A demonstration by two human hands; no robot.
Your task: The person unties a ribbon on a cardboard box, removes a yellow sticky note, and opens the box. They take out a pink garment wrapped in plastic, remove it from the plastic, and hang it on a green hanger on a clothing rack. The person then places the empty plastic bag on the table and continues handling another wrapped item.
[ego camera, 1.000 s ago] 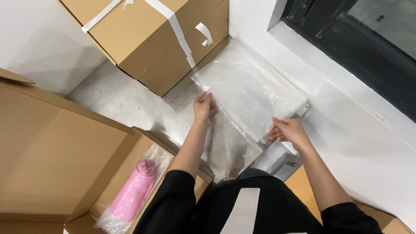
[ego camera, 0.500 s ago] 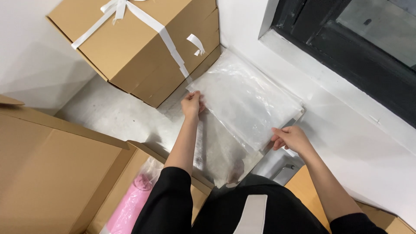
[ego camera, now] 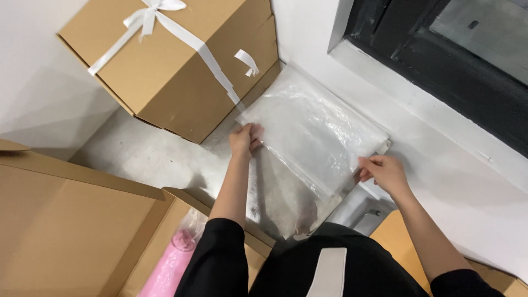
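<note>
Gripping opposite edges of a clear plastic bag [ego camera: 313, 132]: left hand [ego camera: 245, 140] and right hand [ego camera: 385, 173], both clamped, beside a ribboned cardboard box [ego camera: 176, 71].

I'm getting a bright, evenly lit view, soft white light from above. Glare on the clear plastic bag [ego camera: 316, 129] at centre, pale sheen across its creases. Soft grey shadow on the white wall [ego camera: 38, 82] at upper left, beside the cardboard box [ego camera: 181, 71]. The dark window frame [ego camera: 440, 60] at upper right loses detail in black. Focus is sharp at centre; straight edges bow slightly toward the corners.
</note>
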